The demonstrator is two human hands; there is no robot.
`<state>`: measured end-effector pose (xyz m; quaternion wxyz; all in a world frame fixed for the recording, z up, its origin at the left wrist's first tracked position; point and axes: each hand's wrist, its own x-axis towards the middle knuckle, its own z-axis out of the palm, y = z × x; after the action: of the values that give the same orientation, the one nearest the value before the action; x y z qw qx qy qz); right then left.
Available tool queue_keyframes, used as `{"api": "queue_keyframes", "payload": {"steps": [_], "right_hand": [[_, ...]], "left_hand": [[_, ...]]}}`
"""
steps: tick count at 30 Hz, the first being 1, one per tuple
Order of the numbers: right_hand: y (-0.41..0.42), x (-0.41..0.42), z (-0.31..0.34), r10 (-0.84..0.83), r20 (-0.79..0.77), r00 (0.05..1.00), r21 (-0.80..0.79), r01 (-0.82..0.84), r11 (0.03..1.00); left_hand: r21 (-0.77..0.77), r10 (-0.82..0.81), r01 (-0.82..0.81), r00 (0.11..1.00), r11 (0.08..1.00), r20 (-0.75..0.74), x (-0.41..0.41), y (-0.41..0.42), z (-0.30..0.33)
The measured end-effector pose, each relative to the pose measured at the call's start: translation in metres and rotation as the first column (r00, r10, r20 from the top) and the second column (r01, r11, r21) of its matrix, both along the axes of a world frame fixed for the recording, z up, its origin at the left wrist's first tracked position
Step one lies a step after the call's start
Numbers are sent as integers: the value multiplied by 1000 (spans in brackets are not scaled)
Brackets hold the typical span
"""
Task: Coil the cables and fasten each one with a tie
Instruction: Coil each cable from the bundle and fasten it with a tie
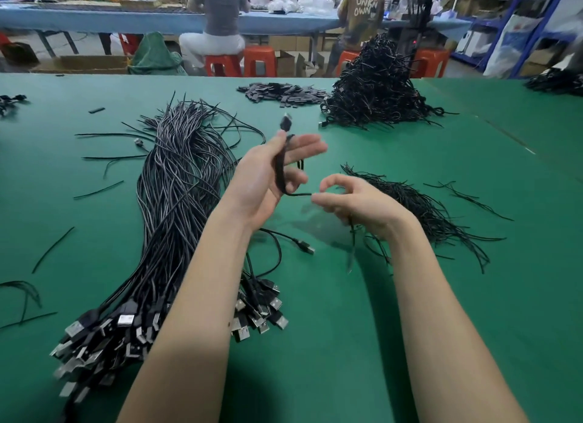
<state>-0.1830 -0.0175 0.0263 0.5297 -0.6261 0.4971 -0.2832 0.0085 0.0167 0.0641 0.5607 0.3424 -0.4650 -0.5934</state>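
- Left hand: raised above the green table, palm turned inward; the thumb is pressed against a black cable, the remaining fingers are extended and spread, somewhat blurred.
- Cable: one, folded into a narrow loop held against the left palm; one plug end is seen standing above the thumb, and a strand runs from the loop's lower end across to the right hand.
- Right hand: held just beside the left, above the table; the fingers are curled, with thumb and forefinger bent toward each other in a ring, and the cable strand is pinched at the fingertips. Whether a tie is also held cannot be told.
- Bundle of uncoiled cables: one, laid lengthwise on the table to the left of the arms, USB plugs gathered at the near end; too many to be counted.
- Pile of wire ties: one, spread on the table beside the right hand.
- Heap of coiled cables: one, stacked at the far side of the table.
- Heap of small flat black pieces: one, beside the coiled heap.
- Seated persons beyond the table: two are seen from behind, on red stools.
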Motion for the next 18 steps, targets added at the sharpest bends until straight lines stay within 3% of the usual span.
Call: {"api": "queue_keyframes", "payload": {"steps": [2, 4, 7, 9, 11, 13, 15, 18], "right_hand": [[-4, -5, 5, -217, 101, 971, -43, 223, 974], [-3, -3, 20, -254, 255, 933, -43, 273, 961], [4, 15, 45, -195, 424, 884, -91, 256, 962], [11, 26, 51, -94, 416, 904, -144, 168, 975], [19, 34, 49, 95, 344, 934, -154, -44, 987], [24, 38, 43, 232, 267, 935, -89, -216, 972], [22, 36, 36, 264, 173, 949, -34, -262, 965], [14, 28, 26, 220, -162, 962, -69, -234, 970]], "left_hand": [[-32, -69, 81, 958, 996, 278, 4, 0, -1], [-3, -120, 140, 860, 990, 495, 2, 0, -6], [6, -9, 6, 802, 1000, 597, -11, -1, -12], [14, 129, -151, 884, 988, 449, -18, -4, -15], [58, 251, -270, 942, 961, 223, -17, -8, -16], [120, 251, -256, 966, 959, 57, -15, -10, -13], [193, 253, -223, 956, 955, -146, -15, -10, -10], [250, 321, -244, 884, 937, -341, -9, -10, -6]]}}
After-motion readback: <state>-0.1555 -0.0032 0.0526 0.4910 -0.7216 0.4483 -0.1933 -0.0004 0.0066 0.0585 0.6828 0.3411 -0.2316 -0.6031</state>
